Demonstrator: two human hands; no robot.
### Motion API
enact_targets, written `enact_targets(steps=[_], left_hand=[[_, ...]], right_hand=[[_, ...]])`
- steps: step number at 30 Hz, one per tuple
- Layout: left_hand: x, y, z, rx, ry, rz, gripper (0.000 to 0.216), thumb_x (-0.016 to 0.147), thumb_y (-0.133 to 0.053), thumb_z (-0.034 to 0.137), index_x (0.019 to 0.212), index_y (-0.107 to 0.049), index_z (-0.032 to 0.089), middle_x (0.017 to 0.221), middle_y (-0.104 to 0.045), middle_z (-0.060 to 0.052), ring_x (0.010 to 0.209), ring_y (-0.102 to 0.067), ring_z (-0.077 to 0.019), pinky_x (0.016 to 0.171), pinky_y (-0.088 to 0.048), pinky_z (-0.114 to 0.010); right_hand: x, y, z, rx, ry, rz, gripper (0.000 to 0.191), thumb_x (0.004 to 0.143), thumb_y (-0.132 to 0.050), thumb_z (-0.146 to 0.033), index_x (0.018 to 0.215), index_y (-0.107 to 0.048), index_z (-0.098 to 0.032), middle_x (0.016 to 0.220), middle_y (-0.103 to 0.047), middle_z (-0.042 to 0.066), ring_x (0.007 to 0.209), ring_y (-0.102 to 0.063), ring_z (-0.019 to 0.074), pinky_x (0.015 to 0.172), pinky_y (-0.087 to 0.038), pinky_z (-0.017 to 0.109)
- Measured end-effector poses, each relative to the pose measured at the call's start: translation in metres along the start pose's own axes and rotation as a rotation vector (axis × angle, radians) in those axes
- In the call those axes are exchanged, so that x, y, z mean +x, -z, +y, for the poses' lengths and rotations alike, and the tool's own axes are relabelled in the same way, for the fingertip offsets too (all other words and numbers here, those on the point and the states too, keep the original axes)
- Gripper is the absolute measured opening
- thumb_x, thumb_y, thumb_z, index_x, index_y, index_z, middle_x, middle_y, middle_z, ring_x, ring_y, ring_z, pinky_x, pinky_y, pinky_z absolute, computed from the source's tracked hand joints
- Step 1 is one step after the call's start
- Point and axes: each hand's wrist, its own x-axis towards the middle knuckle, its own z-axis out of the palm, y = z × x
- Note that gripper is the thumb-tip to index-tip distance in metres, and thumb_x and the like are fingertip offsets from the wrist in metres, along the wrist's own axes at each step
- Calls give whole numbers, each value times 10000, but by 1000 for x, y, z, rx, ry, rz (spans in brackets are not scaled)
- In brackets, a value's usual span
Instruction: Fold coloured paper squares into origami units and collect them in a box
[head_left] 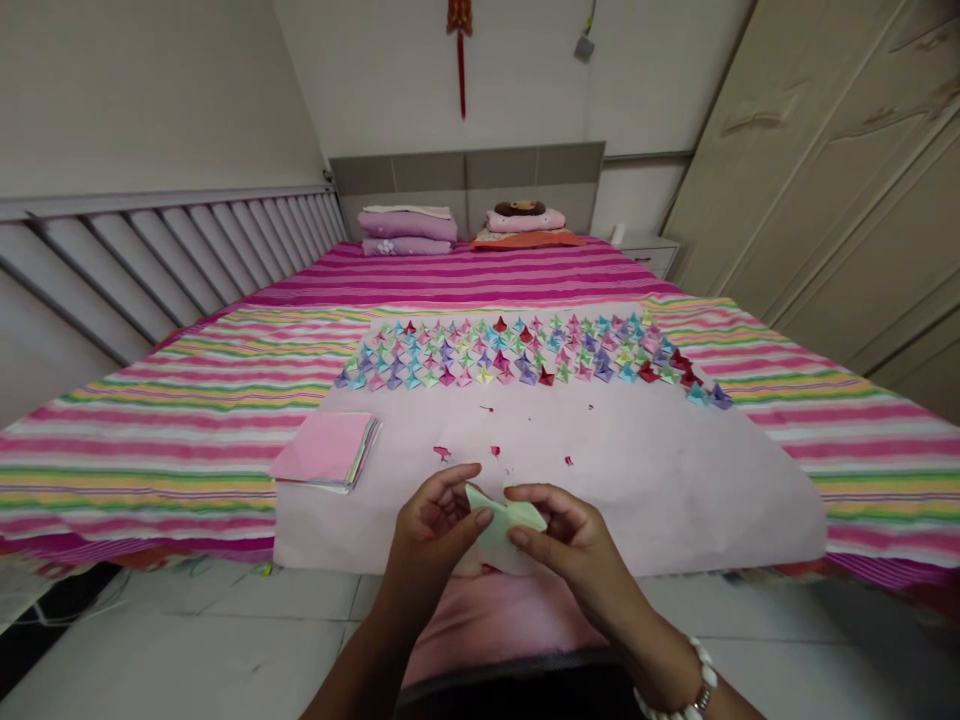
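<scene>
A pale green sheet of origami paper, partly folded, is held up between both hands near the front edge of the bed. My left hand pinches its left side, thumb on the near face. On the right side, my right hand grips it between thumb and index finger. Beyond them, rows of small folded paper pieces in many colours stand on a large pale sheet. To the left lies a stack of square coloured paper, pink on top.
Small red paper scraps are scattered on the pale sheet. The striped bedspread surrounds it. Folded purple bedding and a pink pile sit by the headboard. A railing runs along the left, a wardrobe along the right.
</scene>
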Motion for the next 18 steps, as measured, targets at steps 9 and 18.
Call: enact_targets(steps=[9, 18], left_hand=[[-1, -1, -1, -14, 9, 5, 375, 664, -776, 198, 1015, -648, 179, 744, -652, 6, 709, -582, -107, 657, -469, -225], [1, 4, 0, 195, 16, -40, 269, 644, -792, 241, 889, -695, 188, 712, -660, 3, 674, -586, -122, 634, -476, -233]], right_hand=[[4, 0, -2, -163, 180, 3, 162, 730, -747, -297, 889, -740, -263, 1095, -590, 55, 1005, -574, 205, 842, -481, 327], [5, 1, -9, -259, 217, -17, 90, 763, -715, -309, 787, -725, -223, 788, -651, 31, 781, -601, 181, 722, -485, 312]])
